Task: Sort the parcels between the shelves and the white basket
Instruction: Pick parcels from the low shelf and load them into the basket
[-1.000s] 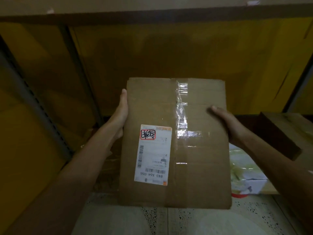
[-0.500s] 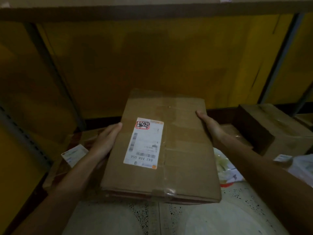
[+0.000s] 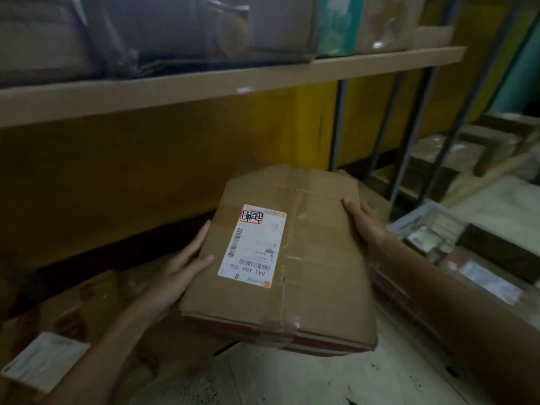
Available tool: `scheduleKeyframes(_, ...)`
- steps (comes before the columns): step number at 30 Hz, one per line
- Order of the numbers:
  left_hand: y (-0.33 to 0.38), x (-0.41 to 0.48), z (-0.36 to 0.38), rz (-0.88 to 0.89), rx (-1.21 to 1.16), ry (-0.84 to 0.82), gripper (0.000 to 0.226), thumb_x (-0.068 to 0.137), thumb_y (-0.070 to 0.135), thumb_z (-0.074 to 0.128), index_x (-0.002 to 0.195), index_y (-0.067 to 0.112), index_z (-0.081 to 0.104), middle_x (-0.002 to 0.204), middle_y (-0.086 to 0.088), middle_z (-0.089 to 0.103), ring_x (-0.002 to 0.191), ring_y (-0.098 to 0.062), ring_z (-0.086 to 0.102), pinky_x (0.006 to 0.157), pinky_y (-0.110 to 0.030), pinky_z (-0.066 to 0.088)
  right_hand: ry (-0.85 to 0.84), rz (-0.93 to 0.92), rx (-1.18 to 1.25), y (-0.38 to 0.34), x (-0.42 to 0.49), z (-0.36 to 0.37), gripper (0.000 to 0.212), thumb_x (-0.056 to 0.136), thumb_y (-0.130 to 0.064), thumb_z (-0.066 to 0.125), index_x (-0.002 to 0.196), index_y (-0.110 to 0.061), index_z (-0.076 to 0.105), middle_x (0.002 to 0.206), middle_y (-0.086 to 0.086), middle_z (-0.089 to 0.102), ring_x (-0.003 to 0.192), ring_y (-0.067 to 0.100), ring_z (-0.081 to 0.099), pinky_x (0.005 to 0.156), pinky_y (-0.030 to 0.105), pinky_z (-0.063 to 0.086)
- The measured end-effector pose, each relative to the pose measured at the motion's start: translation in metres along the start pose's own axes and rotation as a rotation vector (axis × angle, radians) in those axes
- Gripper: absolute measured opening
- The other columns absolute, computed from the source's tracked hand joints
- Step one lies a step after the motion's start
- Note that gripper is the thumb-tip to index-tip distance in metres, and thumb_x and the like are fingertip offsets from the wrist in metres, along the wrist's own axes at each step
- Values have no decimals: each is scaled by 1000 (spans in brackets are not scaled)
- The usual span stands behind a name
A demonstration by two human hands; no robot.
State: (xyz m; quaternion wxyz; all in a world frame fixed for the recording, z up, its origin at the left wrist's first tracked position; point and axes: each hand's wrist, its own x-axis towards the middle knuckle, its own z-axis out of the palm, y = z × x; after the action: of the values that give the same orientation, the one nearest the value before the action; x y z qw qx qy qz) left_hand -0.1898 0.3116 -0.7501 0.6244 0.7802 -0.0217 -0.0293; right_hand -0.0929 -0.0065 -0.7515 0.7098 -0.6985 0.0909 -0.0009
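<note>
head | flat brown cardboard parcel (image 3: pixel 315 258) held in the air, white label up, likely for reading, below beige shelf board (image 3: pixel 233 83) | left hand (image 3: pixel 175 270) and right hand (image 3: pixel 365 226) clamp opposite edges, thumbs on top, sharing weight | white plastic basket (image 3: pixel 409 222) near, right

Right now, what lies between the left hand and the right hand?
In the head view, a cardboard box with a white label lies between them; the left hand holds its left edge, the right hand its right edge.
</note>
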Motion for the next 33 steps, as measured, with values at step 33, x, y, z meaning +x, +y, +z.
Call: scheduleKeyframes(33, 88, 102, 468, 153, -139, -385, 84, 83, 23, 66, 144, 40, 10, 146, 0, 36, 125, -19, 47, 96, -36, 48, 428, -54, -531, -80, 41, -456, 63, 87, -41, 62, 142, -17, 40, 140, 10, 47, 122, 27, 49, 99, 30, 40)
